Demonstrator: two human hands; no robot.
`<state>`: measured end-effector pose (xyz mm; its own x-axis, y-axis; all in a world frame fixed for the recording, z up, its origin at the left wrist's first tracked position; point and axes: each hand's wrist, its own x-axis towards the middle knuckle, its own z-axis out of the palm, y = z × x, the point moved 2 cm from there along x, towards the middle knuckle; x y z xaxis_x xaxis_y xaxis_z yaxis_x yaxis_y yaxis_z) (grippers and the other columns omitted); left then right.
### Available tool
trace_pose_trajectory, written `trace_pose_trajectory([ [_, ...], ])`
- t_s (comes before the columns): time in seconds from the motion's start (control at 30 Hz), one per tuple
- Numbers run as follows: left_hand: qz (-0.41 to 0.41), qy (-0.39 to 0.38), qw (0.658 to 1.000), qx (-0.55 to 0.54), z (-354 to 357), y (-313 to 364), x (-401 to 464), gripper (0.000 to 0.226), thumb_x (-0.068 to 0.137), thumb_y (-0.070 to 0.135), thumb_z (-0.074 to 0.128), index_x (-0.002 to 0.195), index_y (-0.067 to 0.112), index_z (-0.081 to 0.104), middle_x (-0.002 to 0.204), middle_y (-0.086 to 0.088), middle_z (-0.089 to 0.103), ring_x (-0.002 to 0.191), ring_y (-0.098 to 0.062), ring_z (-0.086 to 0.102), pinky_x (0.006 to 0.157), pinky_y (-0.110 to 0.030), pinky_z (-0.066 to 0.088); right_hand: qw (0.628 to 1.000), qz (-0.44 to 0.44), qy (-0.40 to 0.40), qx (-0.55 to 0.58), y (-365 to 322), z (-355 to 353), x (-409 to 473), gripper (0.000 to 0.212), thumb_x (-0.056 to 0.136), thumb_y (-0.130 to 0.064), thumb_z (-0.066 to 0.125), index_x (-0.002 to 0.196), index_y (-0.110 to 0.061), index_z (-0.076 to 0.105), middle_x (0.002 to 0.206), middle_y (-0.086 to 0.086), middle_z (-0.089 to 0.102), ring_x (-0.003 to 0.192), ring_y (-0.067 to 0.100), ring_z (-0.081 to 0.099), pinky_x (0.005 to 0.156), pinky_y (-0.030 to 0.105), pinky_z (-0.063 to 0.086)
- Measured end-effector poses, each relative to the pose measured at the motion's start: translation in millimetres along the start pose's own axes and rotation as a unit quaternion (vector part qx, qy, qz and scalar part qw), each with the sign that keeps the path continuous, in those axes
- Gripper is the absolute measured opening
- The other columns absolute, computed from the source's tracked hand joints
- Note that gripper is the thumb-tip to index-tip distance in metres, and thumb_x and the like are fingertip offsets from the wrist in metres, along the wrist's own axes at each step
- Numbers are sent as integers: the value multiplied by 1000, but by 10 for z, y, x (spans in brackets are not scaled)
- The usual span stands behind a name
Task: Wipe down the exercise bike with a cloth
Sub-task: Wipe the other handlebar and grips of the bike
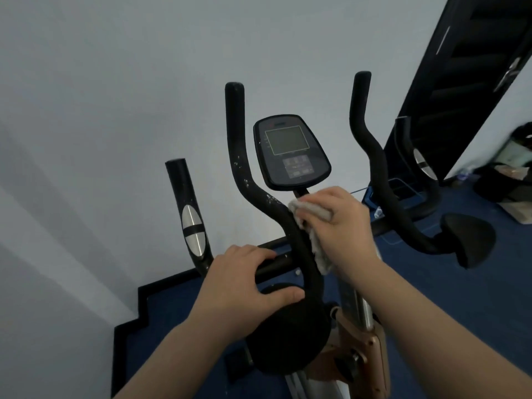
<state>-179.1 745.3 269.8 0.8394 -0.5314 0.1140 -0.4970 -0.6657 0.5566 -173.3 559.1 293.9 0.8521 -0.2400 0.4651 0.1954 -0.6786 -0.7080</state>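
The exercise bike fills the middle of the head view, with a dark console (291,152) on a stem. Its left handlebar (240,156) is a black curved tube speckled with white marks. My right hand (342,226) presses a crumpled white cloth (309,210) against that tube just below the console. My left hand (244,280) grips the horizontal black crossbar (276,263), thumb resting on a round black pad (288,335). The right handlebar (371,156) rises untouched, ending in another pad (472,240).
A pale wall stands close behind the bike. A black grip with a silver sensor (193,228) rises at the left. A dark door (472,82) and bags (512,174) are at the right. Blue floor (460,283) lies below.
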Motion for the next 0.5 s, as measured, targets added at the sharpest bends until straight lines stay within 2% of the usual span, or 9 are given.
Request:
trace_pose_trajectory([
  [0.1, 14, 30, 999, 20, -15, 16, 8, 73, 59, 88, 45, 111, 39, 59, 98, 26, 55, 94, 4, 46, 88, -27, 40, 995, -88, -36, -35, -51, 79, -123, 14, 79, -23, 73, 92, -25, 75, 90, -7, 62, 85, 7, 59, 76, 23, 49],
  [0.17, 28, 121, 992, 36, -104, 13, 50, 57, 68, 77, 52, 102, 32, 66, 97, 20, 61, 93, 1, 51, 86, -23, 39, 997, -62, -33, -28, -53, 111, 82, 13, 78, -19, 75, 90, -23, 76, 89, -5, 63, 84, 9, 60, 78, 22, 48],
  [0.23, 19, 243, 969, 35, -293, -61, 107, 41, 78, 59, 57, 98, 25, 69, 101, 13, 65, 98, -5, 54, 89, -23, 36, 1000, -18, -8, -16, -37, 100, 265, 11, 79, -17, 75, 87, -25, 76, 89, -5, 64, 81, 9, 62, 78, 16, 47],
  [0.33, -4, 362, 931, 40, -647, -262, 238, 29, 86, 33, 59, 108, 17, 67, 117, 1, 62, 113, -16, 51, 98, -29, 34, 999, -21, 22, 21, -38, 61, 233, 12, 78, -21, 76, 85, -30, 75, 88, -12, 63, 83, 2, 62, 80, 14, 47],
  [0.43, -31, 364, 930, 34, -852, -416, 415, 37, 89, 23, 59, 125, 18, 58, 136, 0, 50, 127, -15, 39, 107, -29, 26, 994, -98, -45, -8, -157, 238, 89, 14, 78, -19, 76, 89, -28, 76, 87, -16, 60, 85, 2, 57, 78, 16, 45],
  [0.5, -41, 331, 942, 34, -872, -457, 534, 44, 90, 23, 57, 133, 17, 50, 144, 1, 42, 134, -14, 33, 110, -28, 22, 998, -60, -34, 3, -167, 286, 282, 11, 79, -15, 75, 86, -24, 77, 85, -7, 63, 78, 11, 61, 72, 20, 49],
])
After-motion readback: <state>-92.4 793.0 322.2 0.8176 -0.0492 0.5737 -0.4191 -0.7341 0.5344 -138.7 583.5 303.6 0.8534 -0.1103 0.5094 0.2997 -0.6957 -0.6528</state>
